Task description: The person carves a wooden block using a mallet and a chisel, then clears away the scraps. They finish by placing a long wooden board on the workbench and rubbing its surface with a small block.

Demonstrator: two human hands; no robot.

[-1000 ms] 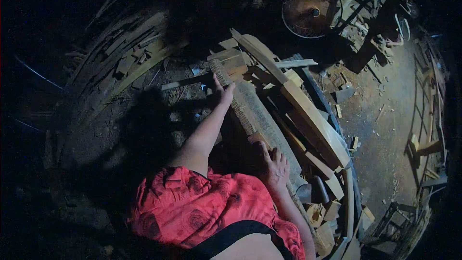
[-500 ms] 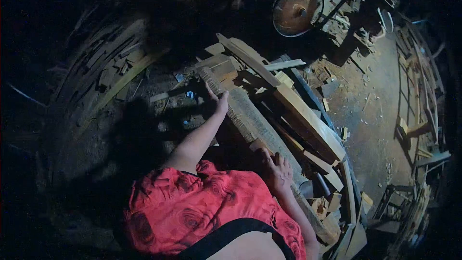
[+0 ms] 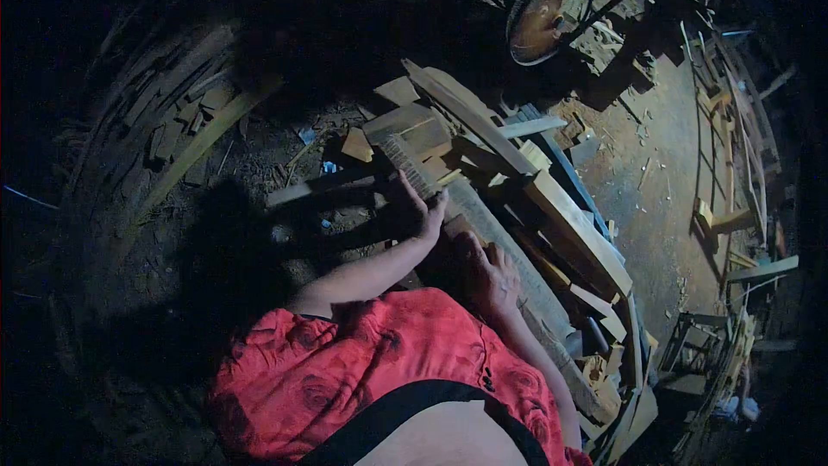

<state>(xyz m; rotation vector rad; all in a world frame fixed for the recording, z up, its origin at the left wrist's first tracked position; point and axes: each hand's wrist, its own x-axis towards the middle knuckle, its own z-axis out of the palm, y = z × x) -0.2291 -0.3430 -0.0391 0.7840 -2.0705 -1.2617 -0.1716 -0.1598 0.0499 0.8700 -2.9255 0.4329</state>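
My left hand (image 3: 423, 214) grips the edge of a long, narrow wooden plank (image 3: 402, 155), its thumb and forefinger apart along the rough, ridged face. My right hand (image 3: 495, 278) is close below it, fingers bent over a small, flat-sided wooden block (image 3: 459, 226) at the plank's near side. The far part of the plank sticks out past my left hand. Beneath and beside it runs a thick grey beam (image 3: 504, 246), sloping from upper left to lower right. My left palm is hidden.
Offcuts and a pale squared timber (image 3: 578, 233) are heaped right of the beam. A round fan (image 3: 543, 22) stands at the upper right near more scraps. Stacked wood (image 3: 194, 116) lies in shadow on the left. A wooden frame (image 3: 729, 220) is at the far right.
My right hand has slid up along the plank with the block, nearer to my left hand. My left hand stays on the plank. The view has shifted a little.
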